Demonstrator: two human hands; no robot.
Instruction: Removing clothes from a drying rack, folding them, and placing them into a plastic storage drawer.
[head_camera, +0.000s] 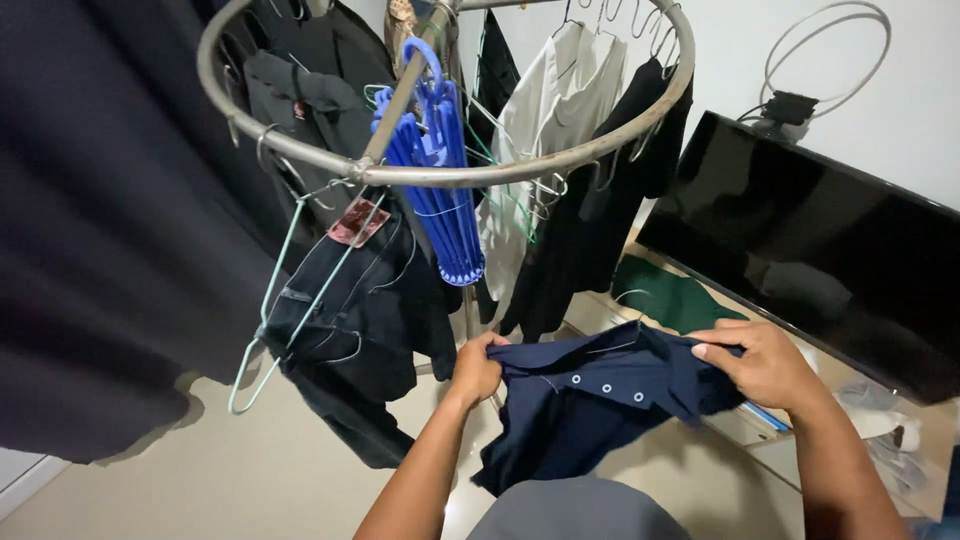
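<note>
Navy shirt (590, 400) stretched between both hands, held at chest height below round rack (450, 175). Left hand (476, 368) pinching one collar end, right hand (762, 362) gripping other end, fingers curled over cloth; spread pulls button placket flat, white buttons facing up, body hanging free. Blue hangers (438, 170) bunched on rack spoke just above, within reach. Dark garments (350, 300) hung on wire hangers round rim. Black screen (820, 250) at right, leaning at wall.
</note>
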